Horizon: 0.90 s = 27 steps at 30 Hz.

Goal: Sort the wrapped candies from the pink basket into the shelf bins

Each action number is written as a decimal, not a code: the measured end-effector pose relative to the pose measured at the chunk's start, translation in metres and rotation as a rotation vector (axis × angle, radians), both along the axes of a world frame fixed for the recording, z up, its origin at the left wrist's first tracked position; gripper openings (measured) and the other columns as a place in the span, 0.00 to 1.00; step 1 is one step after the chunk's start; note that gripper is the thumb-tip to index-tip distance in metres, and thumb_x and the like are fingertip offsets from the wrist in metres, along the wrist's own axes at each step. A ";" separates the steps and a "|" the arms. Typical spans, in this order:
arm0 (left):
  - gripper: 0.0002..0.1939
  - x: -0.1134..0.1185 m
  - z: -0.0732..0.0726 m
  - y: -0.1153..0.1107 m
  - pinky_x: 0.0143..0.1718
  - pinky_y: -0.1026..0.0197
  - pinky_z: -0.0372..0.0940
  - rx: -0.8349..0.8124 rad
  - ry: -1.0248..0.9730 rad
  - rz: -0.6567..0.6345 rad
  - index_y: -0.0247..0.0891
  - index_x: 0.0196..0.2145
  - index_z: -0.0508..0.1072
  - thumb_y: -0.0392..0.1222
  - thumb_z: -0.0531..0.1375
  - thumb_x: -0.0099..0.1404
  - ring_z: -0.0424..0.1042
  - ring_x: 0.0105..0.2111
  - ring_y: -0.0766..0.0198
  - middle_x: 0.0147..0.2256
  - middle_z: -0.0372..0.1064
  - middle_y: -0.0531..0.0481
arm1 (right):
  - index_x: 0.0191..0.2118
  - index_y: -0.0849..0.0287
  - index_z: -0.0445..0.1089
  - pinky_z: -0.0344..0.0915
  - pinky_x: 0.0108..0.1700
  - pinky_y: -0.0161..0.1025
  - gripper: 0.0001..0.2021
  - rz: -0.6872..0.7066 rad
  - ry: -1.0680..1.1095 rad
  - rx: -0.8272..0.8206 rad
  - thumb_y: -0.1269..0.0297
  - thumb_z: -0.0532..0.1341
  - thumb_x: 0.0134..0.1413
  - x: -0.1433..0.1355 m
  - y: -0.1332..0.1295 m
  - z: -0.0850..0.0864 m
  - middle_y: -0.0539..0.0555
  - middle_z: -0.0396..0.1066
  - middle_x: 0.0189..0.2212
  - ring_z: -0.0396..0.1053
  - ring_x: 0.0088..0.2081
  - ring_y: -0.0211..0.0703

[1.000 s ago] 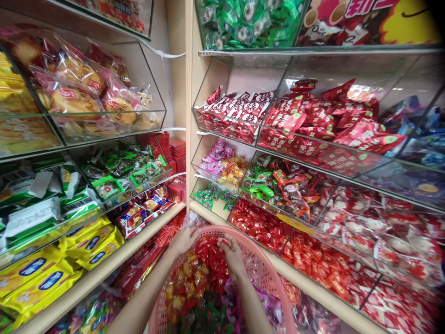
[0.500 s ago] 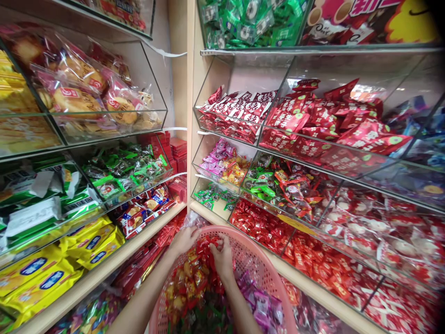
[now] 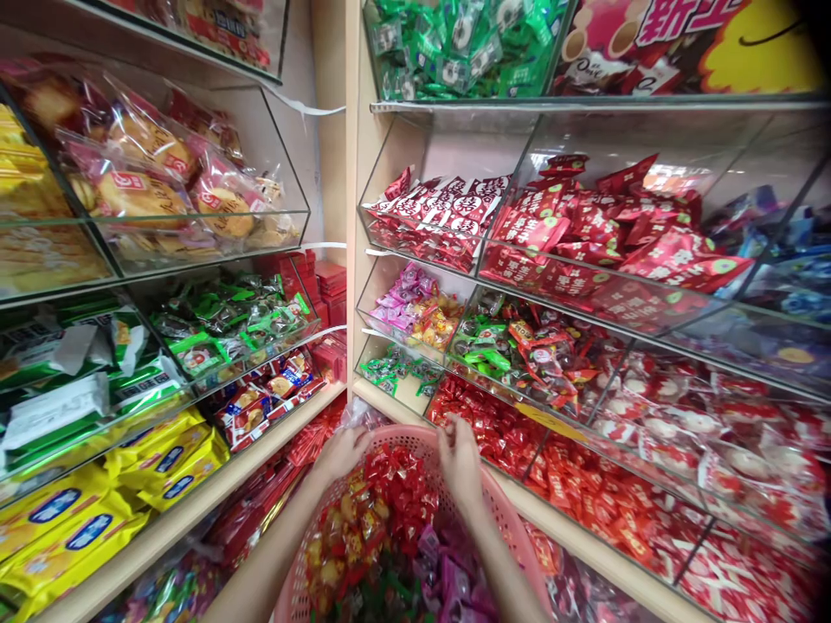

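A pink plastic basket (image 3: 415, 434) with a perforated wall stands below me, holding wrapped candies in several colours. Red candies (image 3: 409, 497) lie at its far side, yellow-orange candies (image 3: 347, 528) at the left, purple candies (image 3: 458, 575) at the right and dark green ones at the near side. My left hand (image 3: 343, 452) has its fingers bent over the basket's far left rim. My right hand (image 3: 460, 463) is above the far right rim, fingers loosely bent and nothing visible in them. Just beyond it is a bin of red-wrapped candies (image 3: 497, 424).
Clear-walled bins rise on both sides of a wooden corner post (image 3: 351, 199). A wooden ledge (image 3: 584, 545) runs along the right shelf's front. At left are yellow packets (image 3: 71, 528) and bagged pastries (image 3: 146, 195); red packets (image 3: 584, 225) fill a right bin.
My right hand has moved right, from over the red candies inside the basket to its far right rim. My left hand stays at the rim. The view has shifted slightly.
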<state>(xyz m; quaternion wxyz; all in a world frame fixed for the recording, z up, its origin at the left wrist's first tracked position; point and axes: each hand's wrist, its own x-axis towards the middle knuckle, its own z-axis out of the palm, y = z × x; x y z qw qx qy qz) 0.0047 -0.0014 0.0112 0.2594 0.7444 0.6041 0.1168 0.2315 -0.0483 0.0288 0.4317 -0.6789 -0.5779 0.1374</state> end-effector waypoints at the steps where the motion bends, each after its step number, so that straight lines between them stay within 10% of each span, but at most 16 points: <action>1: 0.21 0.000 -0.001 0.000 0.39 0.63 0.59 0.004 -0.001 -0.001 0.42 0.39 0.71 0.53 0.44 0.63 0.70 0.39 0.60 0.37 0.72 0.48 | 0.48 0.60 0.60 0.61 0.41 0.42 0.17 -0.034 -0.079 -0.044 0.59 0.47 0.55 0.014 0.003 0.005 0.57 0.64 0.36 0.64 0.37 0.45; 11: 0.22 -0.001 -0.002 0.000 0.39 0.64 0.59 0.044 -0.011 -0.022 0.42 0.40 0.72 0.54 0.43 0.63 0.70 0.39 0.61 0.37 0.72 0.48 | 0.55 0.58 0.53 0.62 0.41 0.50 0.35 -0.234 -0.513 -0.737 0.50 0.61 0.41 0.056 0.050 0.009 0.64 0.48 0.55 0.49 0.54 0.62; 27: 0.22 -0.001 0.002 -0.001 0.39 0.63 0.59 0.011 -0.010 -0.018 0.41 0.39 0.71 0.54 0.44 0.63 0.70 0.40 0.60 0.37 0.72 0.47 | 0.52 0.66 0.57 0.59 0.44 0.47 0.29 -0.045 -0.643 -0.743 0.63 0.62 0.42 0.062 0.065 0.005 0.69 0.59 0.48 0.60 0.49 0.58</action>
